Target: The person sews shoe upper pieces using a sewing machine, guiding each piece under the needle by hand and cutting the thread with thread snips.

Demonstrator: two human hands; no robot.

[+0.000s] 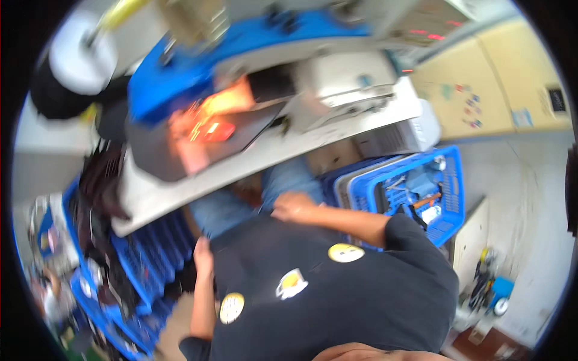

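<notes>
I am seated at a white worktable (355, 127). My right hand (295, 207) is at the hem of my black T-shirt (361, 289), above the jeans (289, 180). Its fingers are curled at the cloth, though blur softens them. My left hand (204, 256) is by the shirt's left edge; its fingers are smeared and I cannot make out whether they grip the cloth. Past both hands stands a blue and white sewing machine (171, 90) on the table. Under it, a bright orange glow falls on a small red thing (220, 131) on the dark work plate (162, 153).
Stacked blue baskets (460, 186) stand to my right, the top one holding tools and cloth. More blue crates (141, 265) are at my left, with dark fabric (105, 180) draped there. A thread cone (84, 54) is at upper left. Another person (54, 295) appears at far left.
</notes>
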